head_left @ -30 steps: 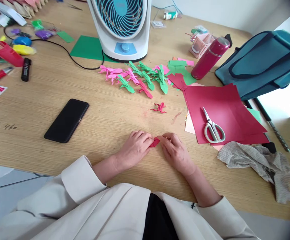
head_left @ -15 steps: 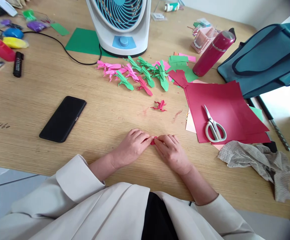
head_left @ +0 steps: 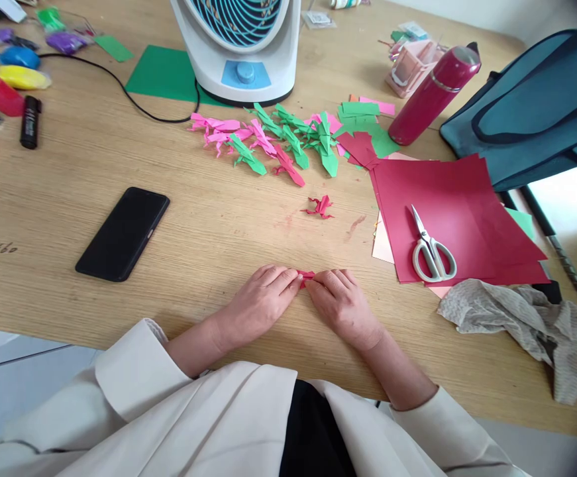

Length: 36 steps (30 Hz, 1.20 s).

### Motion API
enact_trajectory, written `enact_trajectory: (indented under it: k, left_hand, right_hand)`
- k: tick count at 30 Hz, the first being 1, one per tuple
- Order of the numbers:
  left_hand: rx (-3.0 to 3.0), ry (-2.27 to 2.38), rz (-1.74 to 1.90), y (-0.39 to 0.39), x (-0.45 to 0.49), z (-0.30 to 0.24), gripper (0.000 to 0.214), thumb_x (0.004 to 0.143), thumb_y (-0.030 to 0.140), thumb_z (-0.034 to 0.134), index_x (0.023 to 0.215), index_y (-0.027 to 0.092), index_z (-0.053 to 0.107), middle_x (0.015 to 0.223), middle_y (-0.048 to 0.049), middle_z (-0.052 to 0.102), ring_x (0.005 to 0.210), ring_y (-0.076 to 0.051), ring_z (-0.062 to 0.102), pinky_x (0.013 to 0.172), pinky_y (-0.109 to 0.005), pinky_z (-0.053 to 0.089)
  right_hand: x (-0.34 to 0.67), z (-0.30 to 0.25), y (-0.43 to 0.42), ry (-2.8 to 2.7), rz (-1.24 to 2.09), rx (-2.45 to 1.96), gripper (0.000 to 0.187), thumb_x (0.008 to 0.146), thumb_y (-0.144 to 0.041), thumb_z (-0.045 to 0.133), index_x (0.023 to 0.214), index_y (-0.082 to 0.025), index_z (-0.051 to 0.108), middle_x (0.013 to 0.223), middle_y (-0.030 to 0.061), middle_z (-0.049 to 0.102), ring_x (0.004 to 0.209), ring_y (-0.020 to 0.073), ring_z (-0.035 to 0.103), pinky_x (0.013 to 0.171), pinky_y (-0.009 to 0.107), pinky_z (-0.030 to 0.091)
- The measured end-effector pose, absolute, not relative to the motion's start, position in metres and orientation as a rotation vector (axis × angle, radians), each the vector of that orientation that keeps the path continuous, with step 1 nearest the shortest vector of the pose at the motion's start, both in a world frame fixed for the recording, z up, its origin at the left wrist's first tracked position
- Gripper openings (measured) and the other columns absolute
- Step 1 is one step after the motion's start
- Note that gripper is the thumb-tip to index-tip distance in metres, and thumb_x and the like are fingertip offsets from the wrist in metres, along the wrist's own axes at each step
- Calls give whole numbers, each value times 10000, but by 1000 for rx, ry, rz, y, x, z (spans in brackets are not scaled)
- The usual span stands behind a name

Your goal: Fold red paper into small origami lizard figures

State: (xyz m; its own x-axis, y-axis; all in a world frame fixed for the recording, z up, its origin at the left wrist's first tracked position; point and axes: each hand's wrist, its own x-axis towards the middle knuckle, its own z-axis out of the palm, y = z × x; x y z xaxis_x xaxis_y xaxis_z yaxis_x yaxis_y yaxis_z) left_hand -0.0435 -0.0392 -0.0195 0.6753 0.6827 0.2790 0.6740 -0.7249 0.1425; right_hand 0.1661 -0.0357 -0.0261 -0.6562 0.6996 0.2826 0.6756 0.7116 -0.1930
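A small folded piece of red paper (head_left: 307, 275) lies on the table between my hands, mostly covered by fingers. My left hand (head_left: 263, 298) pinches its left side, fingers closed together. On its right side, my right hand (head_left: 344, 303) is closed too, thumb and fingertips on the paper. Farther off sits a small red origami frog (head_left: 320, 206). Behind it are several folded paper figures, among them a green one (head_left: 326, 147), a pink one (head_left: 262, 138) and a red one (head_left: 289, 165).
Scissors (head_left: 431, 248) rest on red paper sheets (head_left: 447, 182) to the right, beside a crumpled cloth (head_left: 511, 311). A phone (head_left: 123, 233) lies left. Behind stand a white fan (head_left: 243, 83), a red flask (head_left: 432, 96) and a teal bag (head_left: 521, 112). A marker (head_left: 30, 122) lies far left.
Between my hands more of the red paper now shows, with a crease along it. My left fingers have shifted slightly on it. The view has moved a little.
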Motion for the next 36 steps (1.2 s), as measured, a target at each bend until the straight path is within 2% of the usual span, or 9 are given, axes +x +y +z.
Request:
enact_trajectory:
  k: [5,11,18,28,36]
  left_hand:
    - [2793,1178,508,-33,-37,-21,184,977,157,442,1030,148,618,1002,-67,642,913,-187,565,846,-341,457]
    - [2707,1166,605,-25,-35,-26,215,979,179,448,891,153,643,888,-54,629,834,-172,546,796,-321,462]
    - [2505,1138,657,-25,-38,-24,223,983,228,460,929,160,665,894,-55,650,862,-166,574,817,-324,482]
    - [2521,1142,693,-30,-52,-24,197,964,173,491,863,166,660,915,-43,649,870,-163,541,815,-314,453]
    - [2643,1092,557,-38,-72,-21,185,953,151,506,1047,170,664,998,-53,669,921,-187,536,872,-363,425]
  right_hand:
    - [164,-23,-34,-2499,230,-1117,188,968,-125,452,941,-167,633,881,82,617,791,195,534,733,346,416]
    - [166,-25,-33,-2438,400,-1159,161,969,-169,471,1042,-166,615,953,91,617,863,201,549,797,358,433]
    - [165,-24,-30,-2518,280,-1129,138,977,-230,501,990,-180,629,920,67,619,836,185,550,777,351,388]
    - [163,-24,-32,-2550,230,-1088,195,972,-165,492,861,-193,650,895,56,616,782,165,529,743,337,367]
    - [160,-21,-31,-2455,402,-1166,171,970,-199,501,890,-180,650,864,68,613,806,190,537,744,350,399]
